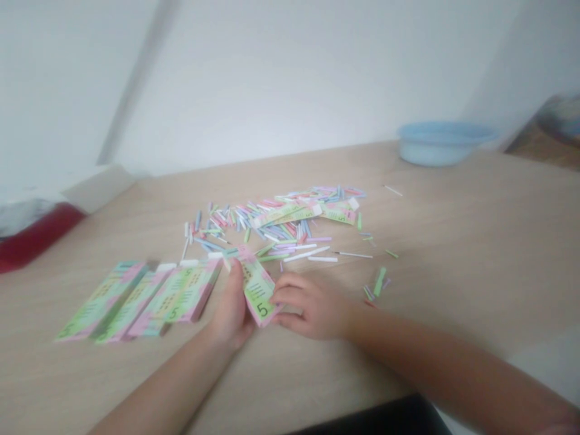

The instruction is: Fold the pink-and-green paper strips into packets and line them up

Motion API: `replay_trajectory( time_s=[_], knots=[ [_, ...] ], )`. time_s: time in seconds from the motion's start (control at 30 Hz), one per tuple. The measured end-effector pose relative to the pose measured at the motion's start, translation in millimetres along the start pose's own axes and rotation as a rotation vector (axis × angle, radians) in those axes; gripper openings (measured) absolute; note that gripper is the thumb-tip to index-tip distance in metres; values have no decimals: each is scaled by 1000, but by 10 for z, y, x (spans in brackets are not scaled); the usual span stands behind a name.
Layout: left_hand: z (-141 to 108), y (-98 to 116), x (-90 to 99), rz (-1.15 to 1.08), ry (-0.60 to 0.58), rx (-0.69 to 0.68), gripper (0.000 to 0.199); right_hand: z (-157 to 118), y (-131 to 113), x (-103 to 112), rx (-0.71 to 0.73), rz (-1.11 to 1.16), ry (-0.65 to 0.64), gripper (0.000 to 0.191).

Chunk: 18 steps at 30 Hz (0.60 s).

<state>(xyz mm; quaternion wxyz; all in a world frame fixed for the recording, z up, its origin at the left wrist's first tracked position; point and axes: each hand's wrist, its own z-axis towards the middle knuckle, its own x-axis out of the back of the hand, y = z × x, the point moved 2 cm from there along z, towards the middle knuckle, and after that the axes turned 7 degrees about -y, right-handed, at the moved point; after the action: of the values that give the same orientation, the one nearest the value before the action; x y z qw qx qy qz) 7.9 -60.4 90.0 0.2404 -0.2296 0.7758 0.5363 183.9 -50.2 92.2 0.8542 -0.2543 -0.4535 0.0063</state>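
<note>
A pink and green box [257, 290] marked with a 5 is tilted between my two hands at the middle front. My left hand [233, 305] is wrapped round its left side, thumb on top. At the box's lower right edge, the fingers of my right hand [308, 305] pinch the side near the number. Several similar boxes [181, 293] lie side by side left of my left hand. Behind my hands spreads a pile of thin coloured sticks [235, 220], with more long boxes [290, 212] on top.
A light blue basin [435, 144] stands at the back right of the wooden table [475, 241]. Small green pieces [379, 281] lie right of the pile. A dark red object [40, 234] and a white box-like item [97, 187] sit at the left edge.
</note>
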Motion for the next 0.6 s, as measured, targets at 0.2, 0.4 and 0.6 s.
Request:
replay_trajectory(
  time_s=[0.2, 0.4, 0.6],
  knots=[
    [21, -137, -10, 25, -117, 40, 57, -7, -71, -30, -53, -134, 26, 35],
    [74, -138, 44, 52, -139, 88, 64, 12, -40, -4, 46, -269, -21, 37],
    [56, -57, 40, 189, -201, 20, 40, 24, -2, -15, 104, -365, -147, 25]
  ],
)
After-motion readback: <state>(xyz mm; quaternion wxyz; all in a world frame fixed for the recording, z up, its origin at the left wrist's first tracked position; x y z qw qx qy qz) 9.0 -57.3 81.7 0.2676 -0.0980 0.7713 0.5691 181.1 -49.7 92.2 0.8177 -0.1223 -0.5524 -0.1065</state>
